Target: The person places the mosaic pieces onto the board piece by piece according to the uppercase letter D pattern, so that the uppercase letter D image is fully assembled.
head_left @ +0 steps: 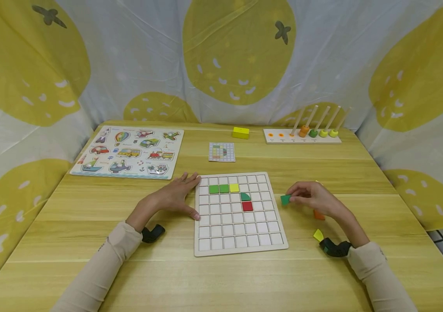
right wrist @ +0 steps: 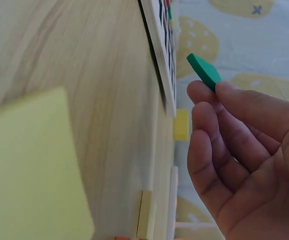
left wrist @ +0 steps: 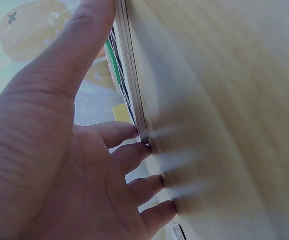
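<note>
Broadly, a fruit-printed curtain hangs along the left, far and right sides of a wooden table. At far left lies a vehicle puzzle board, with a gridded board nearer the middle and a peg stand bearing coloured rings at far right. The left hand has a wide grip, its thumb against the gridded board's left edge, forefinger at the far left corner. The right hand, right of that board, has a narrow grip. Beyond the board are a pattern card and, farther, a yellow block. Smallest are the pieces: a green piece, pinched in the right hand above the table; on the grid, two green squares and a yellow square in one row, then, nearer and rightward, a green quarter-round and a red square.
</note>
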`<state>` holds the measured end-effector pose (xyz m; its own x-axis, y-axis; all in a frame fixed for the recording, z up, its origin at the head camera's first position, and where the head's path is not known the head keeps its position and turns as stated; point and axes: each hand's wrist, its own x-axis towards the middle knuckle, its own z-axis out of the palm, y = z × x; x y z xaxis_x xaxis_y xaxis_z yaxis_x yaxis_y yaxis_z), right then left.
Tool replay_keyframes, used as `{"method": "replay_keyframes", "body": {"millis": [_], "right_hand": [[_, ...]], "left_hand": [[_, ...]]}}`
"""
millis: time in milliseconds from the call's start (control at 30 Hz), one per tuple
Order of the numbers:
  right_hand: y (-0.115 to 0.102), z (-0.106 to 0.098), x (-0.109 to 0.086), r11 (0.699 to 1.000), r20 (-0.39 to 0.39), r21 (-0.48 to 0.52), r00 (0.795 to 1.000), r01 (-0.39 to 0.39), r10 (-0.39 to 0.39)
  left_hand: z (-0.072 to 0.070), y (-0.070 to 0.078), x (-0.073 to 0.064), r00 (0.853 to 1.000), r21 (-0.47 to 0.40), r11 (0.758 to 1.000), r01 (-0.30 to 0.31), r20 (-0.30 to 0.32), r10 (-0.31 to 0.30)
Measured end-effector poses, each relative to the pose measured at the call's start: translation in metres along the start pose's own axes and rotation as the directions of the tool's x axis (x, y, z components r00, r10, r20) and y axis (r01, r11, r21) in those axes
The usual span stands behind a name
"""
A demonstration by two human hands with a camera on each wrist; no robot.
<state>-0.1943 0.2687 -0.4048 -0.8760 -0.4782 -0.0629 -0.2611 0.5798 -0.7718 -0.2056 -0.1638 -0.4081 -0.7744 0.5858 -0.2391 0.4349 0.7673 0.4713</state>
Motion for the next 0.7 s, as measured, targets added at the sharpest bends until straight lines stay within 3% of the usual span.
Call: {"method": "replay_keyframes", "body": {"millis": [700], "right_hand": [[-0.013, 0.025, 0.018, 0.988, 0.126, 0.154, 0.991, 0.019, -0.039]], "left_hand": [[0.0, -0.001, 0.001, 1.0, 0.007, 1.0, -0.002, 0.002, 0.002]]}}
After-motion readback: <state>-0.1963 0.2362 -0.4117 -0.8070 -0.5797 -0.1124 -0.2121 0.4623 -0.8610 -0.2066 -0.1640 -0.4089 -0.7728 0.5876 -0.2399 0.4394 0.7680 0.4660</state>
